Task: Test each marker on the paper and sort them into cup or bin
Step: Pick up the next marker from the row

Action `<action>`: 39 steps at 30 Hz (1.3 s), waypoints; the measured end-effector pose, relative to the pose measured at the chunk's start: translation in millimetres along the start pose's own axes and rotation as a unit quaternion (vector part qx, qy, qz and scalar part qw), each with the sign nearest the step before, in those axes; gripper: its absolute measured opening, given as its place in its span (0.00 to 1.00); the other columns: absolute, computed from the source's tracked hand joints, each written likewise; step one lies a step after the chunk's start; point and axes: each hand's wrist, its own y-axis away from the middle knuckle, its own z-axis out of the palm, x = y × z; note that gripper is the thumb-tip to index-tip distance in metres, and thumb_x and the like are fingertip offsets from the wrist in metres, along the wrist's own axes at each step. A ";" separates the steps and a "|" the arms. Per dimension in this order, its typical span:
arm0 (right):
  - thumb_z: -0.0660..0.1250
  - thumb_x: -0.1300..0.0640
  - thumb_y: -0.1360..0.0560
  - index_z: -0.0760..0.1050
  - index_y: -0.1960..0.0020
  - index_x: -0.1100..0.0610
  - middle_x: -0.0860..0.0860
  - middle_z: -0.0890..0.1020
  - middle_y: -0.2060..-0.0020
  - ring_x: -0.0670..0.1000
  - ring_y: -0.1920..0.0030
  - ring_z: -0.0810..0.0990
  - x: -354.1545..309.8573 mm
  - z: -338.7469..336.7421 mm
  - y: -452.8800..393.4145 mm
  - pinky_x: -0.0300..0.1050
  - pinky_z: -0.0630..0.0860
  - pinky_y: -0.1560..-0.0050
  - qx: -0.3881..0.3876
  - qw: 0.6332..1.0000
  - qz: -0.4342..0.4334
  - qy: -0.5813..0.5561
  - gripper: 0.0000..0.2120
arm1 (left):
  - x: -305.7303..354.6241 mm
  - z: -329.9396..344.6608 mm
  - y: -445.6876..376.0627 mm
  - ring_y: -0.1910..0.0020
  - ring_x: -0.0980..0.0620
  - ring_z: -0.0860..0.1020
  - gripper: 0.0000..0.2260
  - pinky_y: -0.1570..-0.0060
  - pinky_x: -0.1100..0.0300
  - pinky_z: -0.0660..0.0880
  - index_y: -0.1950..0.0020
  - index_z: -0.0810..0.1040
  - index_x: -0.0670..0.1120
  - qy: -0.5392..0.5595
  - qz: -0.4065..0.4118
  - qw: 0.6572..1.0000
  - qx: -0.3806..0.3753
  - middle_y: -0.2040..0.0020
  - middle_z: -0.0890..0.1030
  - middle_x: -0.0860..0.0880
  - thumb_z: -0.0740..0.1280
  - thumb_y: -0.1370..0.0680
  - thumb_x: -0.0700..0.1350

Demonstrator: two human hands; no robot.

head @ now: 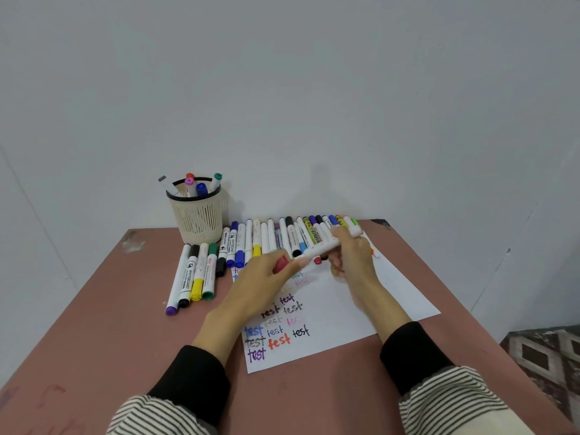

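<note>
I see right hand (351, 255) gripping white marker (323, 246), long axis running far-right to near-left over paper (392, 287). Left hand (266, 277) pinches red cap (280, 264) at near-left end. Cup (197, 215) far left, nearer left hand.

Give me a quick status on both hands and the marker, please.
Left hand grips red cap. Right hand holds white marker above paper, uncapped. Nothing in the way; cup back left.
</note>
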 end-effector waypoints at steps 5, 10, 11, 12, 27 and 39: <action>0.66 0.50 0.22 0.81 0.54 0.61 0.57 0.83 0.67 0.48 0.74 0.75 1.3 -4.1 -3.7 0.38 0.71 0.74 -0.002 0.997 -0.019 -0.081 0.14 | -12.9 -2.4 -8.8 0.69 0.55 0.63 0.09 0.70 0.61 0.63 0.54 0.67 0.49 0.200 -0.098 0.970 0.095 0.63 0.68 0.51 0.54 0.17 0.50; 0.72 0.58 0.26 0.72 0.64 0.55 0.52 0.73 0.70 0.45 0.73 0.68 17.0 5.2 -1.7 0.37 0.62 0.76 -0.033 0.999 -0.027 0.013 0.11 | -18.8 -0.6 -11.8 0.74 0.58 0.64 0.12 0.74 0.62 0.64 0.54 0.66 0.47 0.227 -0.140 0.955 0.130 0.66 0.68 0.52 0.51 0.16 0.50; 0.70 0.59 0.24 0.72 0.64 0.55 0.51 0.72 0.71 0.45 0.74 0.67 19.5 6.2 -1.2 0.37 0.62 0.76 -0.047 0.998 -0.033 0.029 0.11 | -18.9 -0.2 -11.9 0.74 0.58 0.64 0.12 0.74 0.62 0.64 0.54 0.66 0.47 0.230 -0.140 0.954 0.128 0.67 0.68 0.52 0.51 0.16 0.51; 0.68 0.59 0.23 0.74 0.62 0.56 0.52 0.74 0.71 0.45 0.74 0.67 21.2 7.2 0.1 0.37 0.62 0.76 -0.065 0.996 -0.043 0.047 0.09 | -19.2 -0.1 -12.0 0.74 0.57 0.64 0.12 0.74 0.62 0.63 0.54 0.66 0.47 0.231 -0.140 0.955 0.126 0.67 0.68 0.52 0.51 0.16 0.51; 0.66 0.59 0.24 0.68 0.65 0.68 0.55 0.69 0.73 0.46 0.73 0.66 35.4 15.2 8.0 0.30 0.66 0.73 -0.095 0.967 -0.086 0.220 0.16 | -25.7 4.2 -17.3 0.73 0.57 0.63 0.12 0.74 0.61 0.63 0.55 0.67 0.49 0.223 -0.144 0.954 0.138 0.67 0.67 0.51 0.52 0.16 0.53; 0.65 0.60 0.23 0.64 0.69 0.59 0.49 0.66 0.75 0.42 0.76 0.64 36.6 15.6 5.4 0.31 0.65 0.73 -0.081 0.972 -0.085 0.203 0.18 | -31.4 5.6 -17.3 0.72 0.56 0.63 0.13 0.72 0.61 0.63 0.54 0.68 0.48 0.229 -0.141 0.953 0.138 0.66 0.67 0.51 0.52 0.17 0.54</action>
